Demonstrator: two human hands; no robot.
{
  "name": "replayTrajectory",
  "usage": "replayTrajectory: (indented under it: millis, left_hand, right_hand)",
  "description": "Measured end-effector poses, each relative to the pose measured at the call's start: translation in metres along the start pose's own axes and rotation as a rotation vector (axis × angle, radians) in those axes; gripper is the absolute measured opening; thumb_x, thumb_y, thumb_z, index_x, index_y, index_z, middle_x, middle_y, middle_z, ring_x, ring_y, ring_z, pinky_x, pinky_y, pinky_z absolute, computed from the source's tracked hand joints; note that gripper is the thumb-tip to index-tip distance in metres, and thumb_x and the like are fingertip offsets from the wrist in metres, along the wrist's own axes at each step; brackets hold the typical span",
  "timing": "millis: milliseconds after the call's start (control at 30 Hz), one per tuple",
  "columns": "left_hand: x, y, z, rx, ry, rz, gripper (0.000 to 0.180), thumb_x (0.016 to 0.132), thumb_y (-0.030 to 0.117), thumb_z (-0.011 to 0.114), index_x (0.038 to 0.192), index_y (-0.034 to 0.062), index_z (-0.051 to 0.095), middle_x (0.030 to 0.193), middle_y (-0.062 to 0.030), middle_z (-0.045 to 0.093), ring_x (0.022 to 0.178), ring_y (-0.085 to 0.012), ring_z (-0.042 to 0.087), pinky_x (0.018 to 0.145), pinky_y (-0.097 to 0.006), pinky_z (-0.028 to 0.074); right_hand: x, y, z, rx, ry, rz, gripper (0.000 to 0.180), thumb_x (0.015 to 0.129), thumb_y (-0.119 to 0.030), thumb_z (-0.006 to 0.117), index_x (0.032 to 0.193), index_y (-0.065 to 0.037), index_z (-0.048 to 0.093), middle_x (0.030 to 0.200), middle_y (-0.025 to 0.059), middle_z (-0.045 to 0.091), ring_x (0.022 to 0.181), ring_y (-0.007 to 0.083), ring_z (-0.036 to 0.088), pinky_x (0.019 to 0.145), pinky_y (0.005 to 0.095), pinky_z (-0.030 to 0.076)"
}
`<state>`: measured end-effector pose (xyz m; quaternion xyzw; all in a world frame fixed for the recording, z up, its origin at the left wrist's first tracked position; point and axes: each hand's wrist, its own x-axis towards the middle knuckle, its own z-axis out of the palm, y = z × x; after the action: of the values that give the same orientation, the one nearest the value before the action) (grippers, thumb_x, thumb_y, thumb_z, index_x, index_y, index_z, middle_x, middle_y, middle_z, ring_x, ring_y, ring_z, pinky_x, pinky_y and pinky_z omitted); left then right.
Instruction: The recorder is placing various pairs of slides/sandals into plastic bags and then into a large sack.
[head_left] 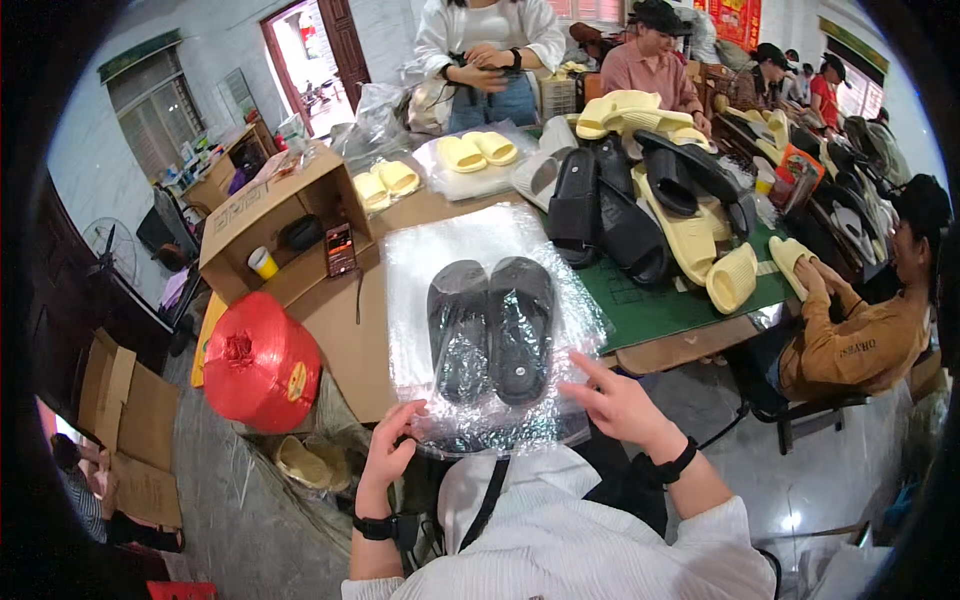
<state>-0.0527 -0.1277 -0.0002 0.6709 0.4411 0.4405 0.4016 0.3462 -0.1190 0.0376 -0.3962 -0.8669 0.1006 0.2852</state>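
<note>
A pair of black slide sandals (491, 330) lies side by side inside a clear plastic bag (575, 340). The bag rests on a stack of flat clear bags (410, 265) at the table edge in front of me. My left hand (392, 445) is at the lower left corner of the bag, index finger stretched out along it and the other fingers loosely bent. On the other side, my right hand (622, 408) has its fingers spread, the tips at the bag's right edge. Neither hand visibly grips anything.
A pile of black slides (575, 200) and yellow slides (735, 280) covers the green mat (650, 325) to the right. A cardboard box (255, 215) holding a phone (340, 250) and red twine roll (262, 360) stand left. Co-workers sit or stand across and right.
</note>
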Motion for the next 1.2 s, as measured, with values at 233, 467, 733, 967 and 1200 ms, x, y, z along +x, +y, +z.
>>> replayTrajectory:
  millis: [233,467,733,967,1200]
  left_hand:
    - [-0.003,0.018,0.007,0.576,0.044,0.115,0.052,0.076,-0.002,0.062,0.126,0.0116,0.063,0.126,-0.0136,0.058,0.107,-0.0330,0.055,0.092,-0.039,0.048]
    - [0.011,0.015,0.026,0.794,0.077,0.520,0.023,0.074,0.013,0.079,0.096,0.0167,0.076,0.135,-0.0084,0.060,0.132,-0.0367,0.047,0.103,-0.046,0.044]
    - [0.043,-0.018,0.055,0.151,0.289,0.060,0.031,0.094,0.015,0.062,0.068,-0.0022,0.063,0.066,-0.0078,0.061,0.067,-0.0152,0.053,0.061,-0.032,0.040]
    - [0.058,-0.025,0.069,0.289,0.305,-0.171,0.036,0.092,0.021,0.064,0.069,-0.0069,0.062,0.054,-0.0046,0.054,0.053,-0.0082,0.047,0.051,-0.030,0.038]
    - [0.054,-0.042,0.073,0.264,0.368,-0.161,0.034,0.092,0.019,0.063,0.068,-0.0052,0.061,0.056,-0.0058,0.055,0.055,-0.0085,0.047,0.052,-0.030,0.038]
  right_hand:
    - [0.011,0.001,0.015,0.039,0.006,-0.200,0.024,0.081,-0.015,0.073,0.105,-0.014,0.071,0.134,0.0045,0.061,0.084,0.0240,0.065,0.072,0.0354,0.054]
    - [0.008,0.017,0.019,0.203,0.306,0.209,0.007,0.087,-0.012,0.069,0.090,-0.007,0.072,0.085,0.0100,0.071,0.076,0.0285,0.066,0.068,0.0355,0.053]
    - [0.034,0.055,0.032,0.518,0.477,0.574,0.022,0.091,-0.020,0.066,0.084,0.001,0.068,0.061,0.0098,0.063,0.054,0.0186,0.064,0.055,0.0311,0.048]
    - [0.054,0.043,0.046,-0.287,0.571,0.462,0.044,0.075,-0.012,0.073,0.117,-0.013,0.060,0.124,0.0101,0.055,0.118,0.0340,0.051,0.089,0.0440,0.047]
    - [0.077,0.008,0.062,-0.094,0.219,-0.099,0.043,0.084,-0.020,0.070,0.126,-0.012,0.060,0.138,0.0136,0.052,0.132,0.0348,0.046,0.109,0.0476,0.037]
